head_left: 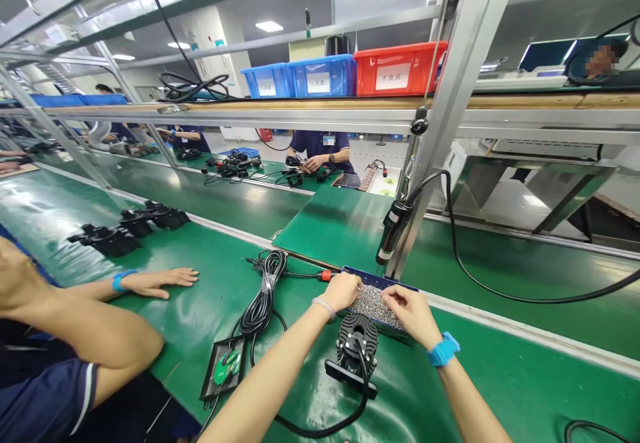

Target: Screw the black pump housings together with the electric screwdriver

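Observation:
Both of my hands reach into a blue tray (358,272) heaped with several small silver screws (371,304). My left hand (341,290) is curled, its fingertips pinched in the screws at the tray's left side. My right hand (411,310) is curled too, fingertips pressed into the heap at the right. What either pinch holds is too small to see. Just in front of the tray lies a round black ribbed part (356,348) with a black cable running from it. A black electric screwdriver (393,228) hangs above the tray.
A coiled black cable (261,296) and a small black plate with a green disc (225,366) lie to the left. A co-worker's arm and flat hand (159,279) rest on the green belt at left. Black parts (127,228) sit farther back. Bins stand on the upper shelf.

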The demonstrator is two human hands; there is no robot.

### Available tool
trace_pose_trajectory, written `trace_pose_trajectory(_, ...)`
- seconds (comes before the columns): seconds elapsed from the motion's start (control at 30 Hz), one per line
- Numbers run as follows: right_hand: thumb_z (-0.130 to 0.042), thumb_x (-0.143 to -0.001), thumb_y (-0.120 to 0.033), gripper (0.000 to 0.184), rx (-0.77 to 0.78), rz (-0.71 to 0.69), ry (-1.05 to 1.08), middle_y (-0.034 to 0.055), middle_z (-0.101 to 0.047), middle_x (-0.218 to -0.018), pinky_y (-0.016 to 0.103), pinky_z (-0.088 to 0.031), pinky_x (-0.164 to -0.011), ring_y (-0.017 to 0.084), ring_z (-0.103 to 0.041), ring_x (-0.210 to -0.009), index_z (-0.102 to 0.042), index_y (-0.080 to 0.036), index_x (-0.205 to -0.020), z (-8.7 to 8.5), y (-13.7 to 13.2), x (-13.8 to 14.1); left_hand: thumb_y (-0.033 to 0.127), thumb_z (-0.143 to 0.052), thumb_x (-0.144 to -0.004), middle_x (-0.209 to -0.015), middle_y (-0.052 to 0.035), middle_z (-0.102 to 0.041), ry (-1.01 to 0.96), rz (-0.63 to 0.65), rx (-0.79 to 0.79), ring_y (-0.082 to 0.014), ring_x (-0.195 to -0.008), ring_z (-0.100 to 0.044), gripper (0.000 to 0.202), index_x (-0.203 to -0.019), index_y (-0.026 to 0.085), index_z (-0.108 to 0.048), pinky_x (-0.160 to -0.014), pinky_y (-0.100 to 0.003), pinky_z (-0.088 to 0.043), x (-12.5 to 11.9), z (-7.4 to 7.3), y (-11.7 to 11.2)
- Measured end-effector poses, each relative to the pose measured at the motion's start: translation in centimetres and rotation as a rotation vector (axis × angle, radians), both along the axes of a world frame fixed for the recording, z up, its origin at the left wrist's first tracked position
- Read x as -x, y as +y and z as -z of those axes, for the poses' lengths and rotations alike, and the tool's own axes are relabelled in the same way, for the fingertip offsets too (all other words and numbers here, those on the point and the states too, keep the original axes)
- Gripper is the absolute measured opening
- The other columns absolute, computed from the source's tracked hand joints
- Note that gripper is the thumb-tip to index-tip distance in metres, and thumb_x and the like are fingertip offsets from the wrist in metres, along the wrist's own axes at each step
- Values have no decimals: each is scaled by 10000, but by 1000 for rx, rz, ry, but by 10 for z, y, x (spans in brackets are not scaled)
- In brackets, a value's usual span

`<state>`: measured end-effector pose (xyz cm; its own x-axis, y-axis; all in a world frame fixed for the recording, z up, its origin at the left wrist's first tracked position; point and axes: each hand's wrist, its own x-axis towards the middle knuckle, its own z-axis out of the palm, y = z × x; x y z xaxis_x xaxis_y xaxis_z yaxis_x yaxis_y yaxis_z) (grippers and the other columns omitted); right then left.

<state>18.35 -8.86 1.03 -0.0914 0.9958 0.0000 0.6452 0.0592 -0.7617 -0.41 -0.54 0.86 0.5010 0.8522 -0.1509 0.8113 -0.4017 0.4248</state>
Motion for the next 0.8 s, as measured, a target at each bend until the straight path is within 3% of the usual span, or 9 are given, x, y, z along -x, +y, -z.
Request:
trace_pose_trajectory(0.13, -518, -917, -575, 484, -10, -17, 269, 70, -746, -727, 301, -544, -545, 193, -680, -619, -729, -141, -948, -10, -34, 21, 252, -575, -987, -1037, -83, -745, -260, -118, 29, -243, -1080, -679, 204, -1012, 114, -724, -1033, -448, -493, 12, -4, -6)
trace_pose_trajectory(0.27, -590, -858, -575, 441, -88, 41, 355, 93, -793, -813, 341, -582, -671, 243, -732, -733, -784, -179, -841, -15, -54, 32, 303, -504, -971, -694, -28, -673, -529, -228, 190, -181, -687, -666, 324, -867, 116, -748, -747, -308, -553, 34, -12, -24)
trace_pose_trajectory(0.33, -605, -851, -538, 390, -142, 63, 353, 96, -805, -880, 373, -585, -748, 265, -744, -801, -801, -201, -826, -16, -57, 33, 379, -528, -955, -644, -6, -630, -676, -287, 288, -143, -601, -625, 344, -892, 117, -742, -649, -263, -540, 45, -16, -36)
trace_pose_trajectory(0.5, -626, -835, -485, 325, -220, 30, 334, 99, -806, -877, 433, -592, -802, 293, -752, -809, -827, -229, -831, -18, -57, 29, 545, -797, -739, -758, -62, -711, -973, -395, 483, -146, -703, -681, 491, -945, 103, -737, -731, -273, -571, 60, -23, -67)
trace_pose_trajectory(0.6, -630, -849, -494, 334, -206, 7, 351, 110, -808, -973, 458, -603, -888, 306, -762, -909, -838, -237, -893, -17, -59, 26, 573, -878, -608, -794, -67, -743, -1080, -443, 539, -155, -733, -696, 586, -952, 118, -745, -752, -278, -570, 59, -23, -80)
trace_pose_trajectory(0.8, -627, -854, -579, 487, -175, 56, 411, 147, -744, -1200, 433, -612, -945, 320, -714, -1132, -798, -191, -1095, -6, -82, 32, 548, -867, -602, -816, -69, -780, -1142, -438, 514, -186, -759, -698, 497, -851, 128, -773, -762, -299, -555, 46, -12, -88)
